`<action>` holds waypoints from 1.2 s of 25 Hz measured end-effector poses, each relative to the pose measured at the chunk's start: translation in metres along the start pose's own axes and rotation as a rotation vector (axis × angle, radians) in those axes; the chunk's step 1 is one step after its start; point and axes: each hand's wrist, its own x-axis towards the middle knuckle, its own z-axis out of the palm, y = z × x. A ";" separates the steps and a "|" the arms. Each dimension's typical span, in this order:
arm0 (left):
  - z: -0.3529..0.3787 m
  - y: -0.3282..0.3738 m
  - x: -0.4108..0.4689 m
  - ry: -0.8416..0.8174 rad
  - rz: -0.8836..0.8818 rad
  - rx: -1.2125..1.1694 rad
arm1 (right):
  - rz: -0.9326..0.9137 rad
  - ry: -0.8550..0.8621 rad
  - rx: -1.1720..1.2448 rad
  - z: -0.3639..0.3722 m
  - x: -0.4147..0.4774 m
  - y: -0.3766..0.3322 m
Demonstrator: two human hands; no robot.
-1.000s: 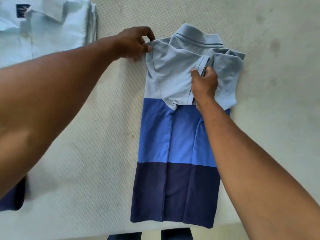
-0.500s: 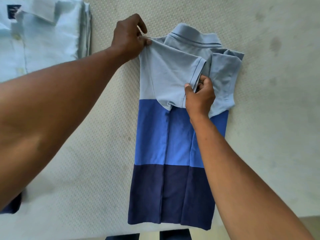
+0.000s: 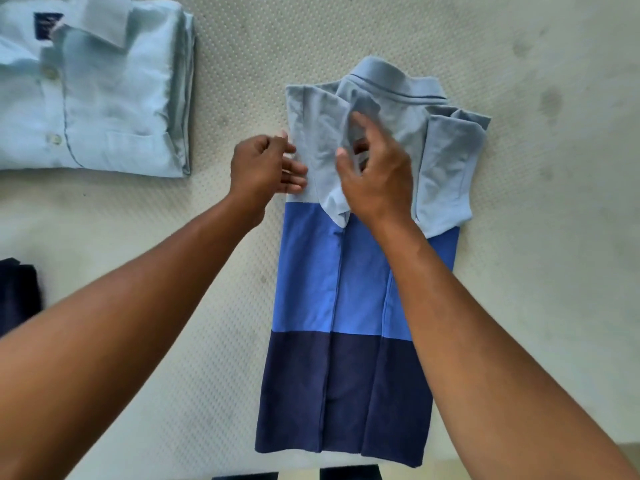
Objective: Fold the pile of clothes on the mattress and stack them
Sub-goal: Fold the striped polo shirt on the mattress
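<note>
Far left of the pale blue, mid blue and navy banded knit polo shirt (image 3: 346, 271), a dark navy garment (image 3: 17, 292) is cut off by the frame edge; its type cannot be determined. Up-left of the polo shirt lies a folded pale blue button-front shirt (image 3: 104, 98), cropped at top and left. Both rest on the cream dimpled mattress (image 3: 242, 46), as does the polo shirt, which lies collar away with its sides folded in.

The left hand (image 3: 263, 168) is released, fingers extended against the polo shirt's left edge. The right hand (image 3: 377, 174) is curled over the folded-in left sleeve and blurred. Whether it grasps cloth cannot be determined; it hides the shirt's centre.
</note>
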 end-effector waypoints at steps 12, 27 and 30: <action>0.029 0.009 0.012 0.097 0.417 0.680 | -0.092 -0.112 -0.201 0.025 -0.072 0.011; 0.005 0.004 0.031 0.291 0.273 0.549 | -0.170 -0.080 -0.287 0.037 -0.090 0.015; 0.007 -0.010 0.003 0.215 0.262 0.656 | -0.157 -0.209 -0.404 0.037 -0.108 0.015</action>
